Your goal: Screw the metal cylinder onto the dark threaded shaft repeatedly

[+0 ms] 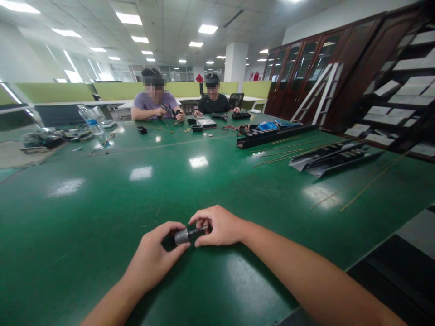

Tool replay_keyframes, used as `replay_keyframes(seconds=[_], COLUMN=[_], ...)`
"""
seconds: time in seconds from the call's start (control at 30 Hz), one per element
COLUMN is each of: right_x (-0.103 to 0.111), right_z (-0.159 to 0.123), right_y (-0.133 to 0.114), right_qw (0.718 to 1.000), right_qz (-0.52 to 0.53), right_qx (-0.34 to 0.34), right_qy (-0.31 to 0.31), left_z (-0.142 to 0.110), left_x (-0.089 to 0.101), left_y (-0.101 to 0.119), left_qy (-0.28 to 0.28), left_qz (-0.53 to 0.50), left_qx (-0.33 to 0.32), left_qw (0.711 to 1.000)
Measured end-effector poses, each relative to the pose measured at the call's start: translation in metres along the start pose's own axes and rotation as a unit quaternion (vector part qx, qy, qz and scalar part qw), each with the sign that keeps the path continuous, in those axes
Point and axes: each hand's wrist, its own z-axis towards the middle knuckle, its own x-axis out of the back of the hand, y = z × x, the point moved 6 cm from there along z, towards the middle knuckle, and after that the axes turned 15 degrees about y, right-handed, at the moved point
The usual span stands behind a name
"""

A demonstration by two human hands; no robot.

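Note:
Just above the green table [163, 181] is a small metal cylinder [182, 237] with a darker, narrower stem pointing right. Its exact kind is too small to tell. The thumb and fingers of my left hand [154, 249] grip the wide silvery end. Around the thin end, on the right, curl the fingers of my right hand [220, 226], with the thumb below. Part of the stem is hidden among these fingers.
Black metal channels [333, 158] and thin rods [282, 156] lie at right. A plastic bottle [92, 122] stands far left beside cluttered parts. Across the table sit two people, one in a purple shirt [142, 105], with small black trays [197, 129] near them. A stepladder [321, 97] stands behind.

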Motion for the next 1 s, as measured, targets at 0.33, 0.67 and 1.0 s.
replay_keyframes(seconds=[0.33,0.67,1.0], right_x=[0.003,0.0,-0.003], right_z=[-0.005,-0.005,-0.003], right_y=[-0.008,-0.013,-0.011], right_qw=[0.998,0.996,0.997], right_qz=[-0.031,-0.036,-0.021], right_qx=[0.047,0.07,0.059], right_qy=[0.027,0.031,0.043], left_z=[-0.002,-0.001,-0.001], left_x=[-0.001,0.0,-0.002], left_y=[0.009,0.007,0.005], left_qy=[0.0,0.011,0.003], left_qz=[-0.014,-0.018,-0.021], left_qx=[-0.009,-0.001,0.011], left_qw=[1.0,1.0,1.0])
